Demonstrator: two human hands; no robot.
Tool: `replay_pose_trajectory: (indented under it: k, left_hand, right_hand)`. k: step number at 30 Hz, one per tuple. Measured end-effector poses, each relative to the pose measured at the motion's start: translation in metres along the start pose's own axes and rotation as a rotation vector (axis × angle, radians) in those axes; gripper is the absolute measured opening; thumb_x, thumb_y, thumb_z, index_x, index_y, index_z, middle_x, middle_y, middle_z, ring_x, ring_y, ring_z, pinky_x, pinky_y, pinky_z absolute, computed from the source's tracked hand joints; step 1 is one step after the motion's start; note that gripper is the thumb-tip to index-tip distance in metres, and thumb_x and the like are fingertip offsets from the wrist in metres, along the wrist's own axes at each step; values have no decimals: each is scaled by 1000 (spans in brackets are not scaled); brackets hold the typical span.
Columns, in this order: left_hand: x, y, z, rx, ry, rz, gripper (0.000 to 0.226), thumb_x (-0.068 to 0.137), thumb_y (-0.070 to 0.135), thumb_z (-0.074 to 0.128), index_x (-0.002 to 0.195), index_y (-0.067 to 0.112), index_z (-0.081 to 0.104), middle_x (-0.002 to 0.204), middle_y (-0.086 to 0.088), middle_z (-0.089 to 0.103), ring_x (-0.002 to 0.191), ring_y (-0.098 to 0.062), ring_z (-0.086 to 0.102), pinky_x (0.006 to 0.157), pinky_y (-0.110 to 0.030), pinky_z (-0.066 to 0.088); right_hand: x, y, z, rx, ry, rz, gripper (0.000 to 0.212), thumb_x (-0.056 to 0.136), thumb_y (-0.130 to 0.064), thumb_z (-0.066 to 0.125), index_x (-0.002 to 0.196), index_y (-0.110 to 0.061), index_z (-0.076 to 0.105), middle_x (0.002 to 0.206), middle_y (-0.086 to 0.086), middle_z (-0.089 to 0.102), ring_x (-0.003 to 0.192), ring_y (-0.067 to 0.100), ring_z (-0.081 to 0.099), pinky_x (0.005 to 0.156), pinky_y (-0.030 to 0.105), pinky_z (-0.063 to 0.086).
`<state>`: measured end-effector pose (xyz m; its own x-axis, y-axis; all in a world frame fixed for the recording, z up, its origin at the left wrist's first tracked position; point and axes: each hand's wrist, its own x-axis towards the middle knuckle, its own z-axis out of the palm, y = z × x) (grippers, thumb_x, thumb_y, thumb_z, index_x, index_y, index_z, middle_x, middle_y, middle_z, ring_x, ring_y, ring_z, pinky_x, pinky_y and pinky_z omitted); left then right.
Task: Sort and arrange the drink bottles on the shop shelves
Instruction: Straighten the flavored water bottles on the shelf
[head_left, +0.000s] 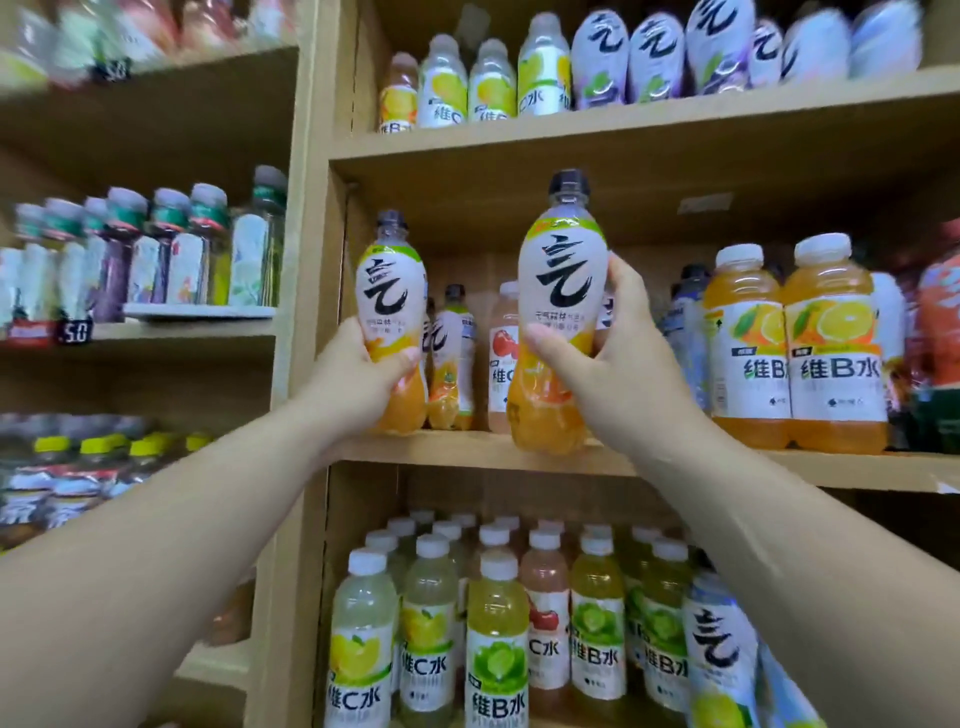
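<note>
Small bottles (451, 358) on the middle shelf (467, 451) stand behind, between left bottle (392, 312) and right bottle (561, 291); large bottles (795, 348) farther right

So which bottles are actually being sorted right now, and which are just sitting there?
In the job: left hand, gripping the left orange bottle; right hand, gripping the right orange bottle; middle shelf.
Just sitting: two big orange bottles; small white-capped bottles below; purple-labelled bottles above.

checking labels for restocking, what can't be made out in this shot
Head view:
1. Top-left shelf bottles: motion blur, labels unreadable.
2. Pink bottle, middle shelf: label half hidden by the right orange bottle in the right hand.
3. Red item: cut off by the right edge.
4. Price tag: blurred, digits uncertain.
5. Small print on the right orange bottle: too small to read.
</note>
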<state>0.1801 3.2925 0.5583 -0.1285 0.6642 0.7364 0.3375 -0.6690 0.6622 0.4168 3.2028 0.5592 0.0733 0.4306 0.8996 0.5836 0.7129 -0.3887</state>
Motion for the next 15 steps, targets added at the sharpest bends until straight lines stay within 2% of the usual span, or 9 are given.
replay_pose_trajectory:
  k: [2, 5, 9, 12, 15]
  left_hand:
    - [12, -11, 0, 50, -22, -41, 53, 82, 47, 73, 125, 27, 50, 124, 0, 65, 112, -26, 65, 99, -54, 53]
    - [21, -20, 4, 94, -15, -38, 44, 92, 35, 71, 129, 22, 51, 123, -2, 65, 111, -25, 63, 101, -50, 52]
    - [27, -28, 9, 157, 4, -16, 48, 92, 32, 73, 131, 19, 50, 126, -3, 64, 114, -26, 61, 100, -44, 50]
    - [34, -34, 8, 288, 19, -26, 52, 90, 38, 73, 130, 16, 48, 128, -7, 62, 115, -31, 60, 97, -42, 50]
    - [34, -35, 8, 409, 56, -33, 60, 91, 44, 71, 135, 14, 43, 129, -11, 62, 114, -34, 60, 91, -42, 50]
  right_hand:
    - [16, 0, 17, -23, -21, 28, 94, 90, -48, 71, 159, -33, 9, 151, -10, 47, 128, 13, 54, 100, 36, 49]
    - [32, 9, 48, -51, -64, 56, 96, 91, -45, 72, 160, -32, 6, 151, -4, 49, 131, 21, 53, 102, 39, 48]
    - [45, 23, 87, -112, -90, 120, 99, 88, -50, 71, 158, -34, 3, 150, 3, 49, 132, 29, 52, 104, 48, 47]
    - [50, 25, 106, -141, -90, 159, 96, 89, -50, 70, 159, -31, 7, 151, 5, 48, 132, 32, 51, 103, 46, 47]
    - [51, 24, 116, -118, -98, 189, 91, 92, -47, 69, 159, -29, 11, 150, 0, 48, 132, 27, 51, 96, 34, 43]
